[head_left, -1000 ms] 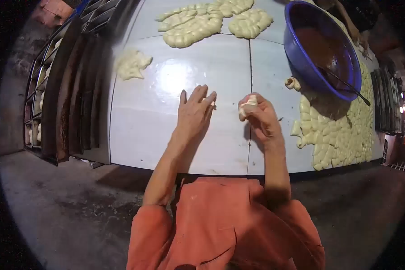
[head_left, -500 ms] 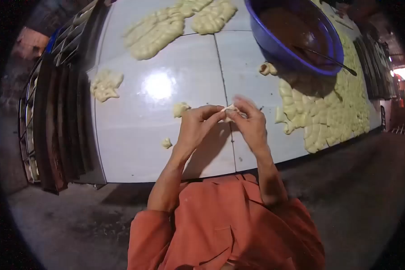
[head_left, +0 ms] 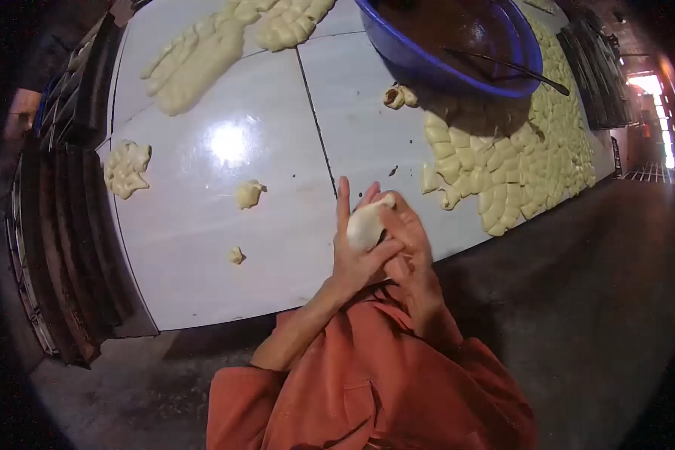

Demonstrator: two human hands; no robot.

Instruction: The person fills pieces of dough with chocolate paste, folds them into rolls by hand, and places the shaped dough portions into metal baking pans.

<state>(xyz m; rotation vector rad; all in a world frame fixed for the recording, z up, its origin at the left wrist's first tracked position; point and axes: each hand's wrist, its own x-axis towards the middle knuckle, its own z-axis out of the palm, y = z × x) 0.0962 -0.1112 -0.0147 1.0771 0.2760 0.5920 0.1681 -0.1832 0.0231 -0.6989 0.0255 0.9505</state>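
Note:
A smooth, pale piece of dough [head_left: 365, 228] lies between my two hands, just over the table's front edge. It rests in the palm of my left hand [head_left: 358, 259], whose index finger points up and away. My right hand [head_left: 414, 238] is closed over the dough's right side, fingers curled against it; part of the dough is hidden there. On the table to the left are a small lump of dough [head_left: 249, 194] and a tiny scrap of dough [head_left: 236, 256].
A blue basin [head_left: 442, 71] of brown filling, with a long dark utensil [head_left: 529, 71] in it, stands at the back right. Many dough pieces [head_left: 502, 176] cover the table's right side. A torn dough bit [head_left: 400, 96] shows brown filling. Dark trays [head_left: 75, 247] stand at left.
My hands have gone from pinching a small dough piece at the fingertips to cupping it in the palms, closer to my body. The view has turned, shifting the table's contents leftward.

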